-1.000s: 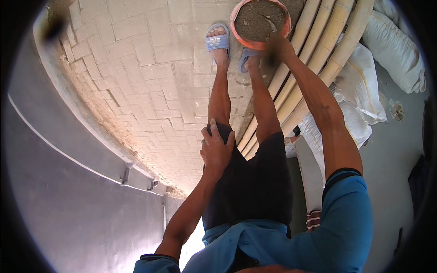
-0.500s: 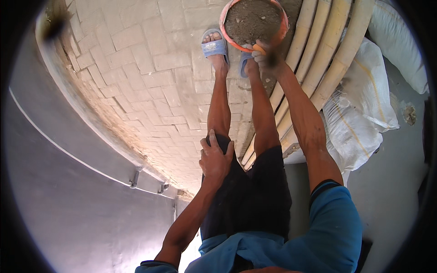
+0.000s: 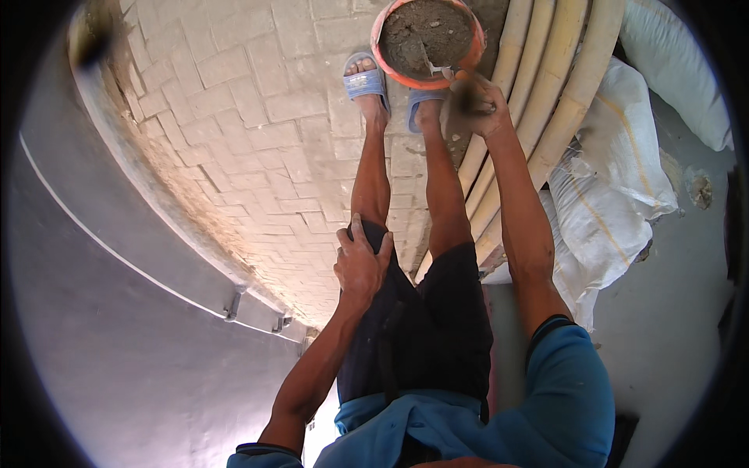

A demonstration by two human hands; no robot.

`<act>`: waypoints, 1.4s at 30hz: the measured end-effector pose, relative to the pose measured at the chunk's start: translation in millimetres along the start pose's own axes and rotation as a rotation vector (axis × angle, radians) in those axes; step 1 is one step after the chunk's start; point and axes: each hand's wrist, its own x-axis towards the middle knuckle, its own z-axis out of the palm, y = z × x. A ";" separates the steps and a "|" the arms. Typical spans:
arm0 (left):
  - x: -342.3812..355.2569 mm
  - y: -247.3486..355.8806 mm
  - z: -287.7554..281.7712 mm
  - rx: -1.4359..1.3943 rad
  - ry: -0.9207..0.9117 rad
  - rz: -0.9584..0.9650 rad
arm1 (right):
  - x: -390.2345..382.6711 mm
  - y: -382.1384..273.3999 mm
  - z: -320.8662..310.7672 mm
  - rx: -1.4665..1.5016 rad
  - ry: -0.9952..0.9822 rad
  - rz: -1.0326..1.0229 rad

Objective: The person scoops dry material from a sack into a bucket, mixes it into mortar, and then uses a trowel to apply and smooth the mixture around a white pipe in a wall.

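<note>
An orange-rimmed bucket (image 3: 417, 81) holds wet grey mortar (image 3: 441, 31) at the top of the view. At its near right rim my right hand (image 3: 488, 111) is closed around the handle of a trowel (image 3: 438, 71). The blade lies mostly sunk in the mortar, with only part of its metal showing. A dark blurred spot covers some of the right hand's fingers. My left hand (image 3: 361, 267) rests on my left knee, fingers spread over the hem of the black shorts (image 3: 437, 343), and holds nothing.
Several bamboo poles (image 3: 555, 86) lie side by side just right of the bucket. Beyond them are white woven sacks (image 3: 597, 207). Pale paving bricks (image 3: 257, 101) cover the ground, bounded at left by a grey wall (image 3: 133, 312). My feet, in blue sandals (image 3: 364, 83), stand close to the bucket.
My right hand has shifted slightly right and turned with the trowel. Its metal now shows in the mortar, whose surface looks wetter and smoother. The left hand stays on the knee.
</note>
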 end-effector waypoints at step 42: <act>4.6 -3.7 -3.1 -0.004 -0.036 -0.052 | -4.5 9.8 18.7 0.231 0.038 -0.074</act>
